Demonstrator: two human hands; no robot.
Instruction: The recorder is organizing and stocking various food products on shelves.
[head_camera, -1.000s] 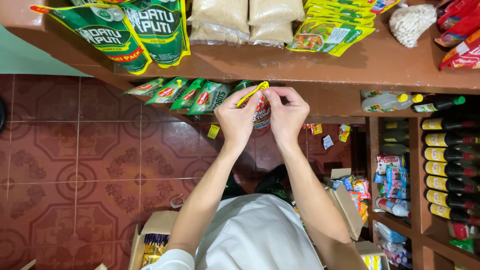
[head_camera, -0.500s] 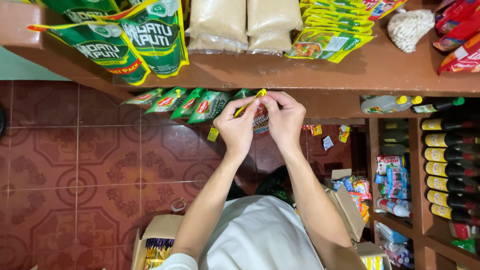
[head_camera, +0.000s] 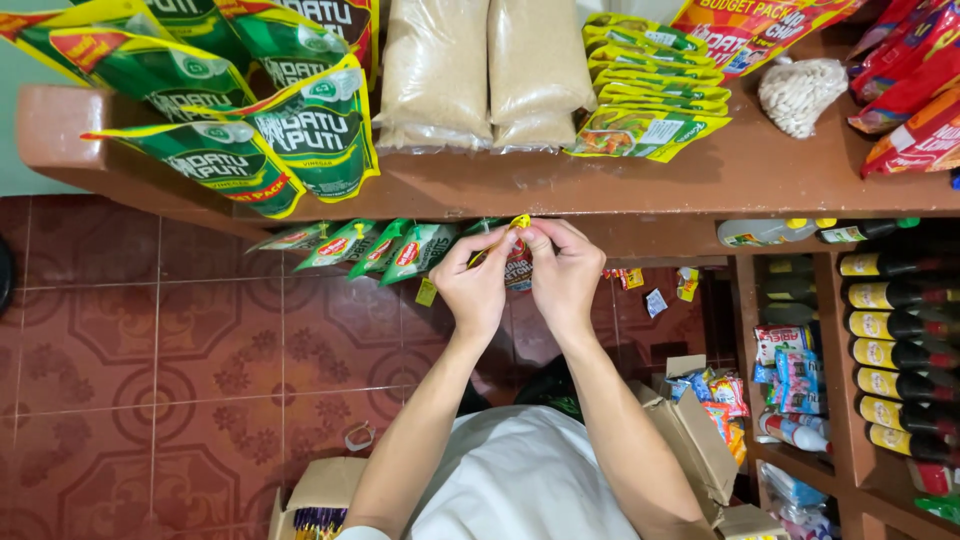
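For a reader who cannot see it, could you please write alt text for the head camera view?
Both bare hands, left hand and right hand, pinch a small yellow-edged sachet at the front edge of a brown wooden shelf. Green-and-white sachets hang beside it; green-and-yellow pouches and clear bags of tan grain lie on the shelf, above a red patterned tile floor.

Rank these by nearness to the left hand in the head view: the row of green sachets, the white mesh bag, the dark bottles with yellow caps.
From the left hand:
1. Row of green sachets, just to its left under the shelf.
2. White mesh bag, up on the shelf, to the right.
3. Dark bottles with yellow caps, far right rack.
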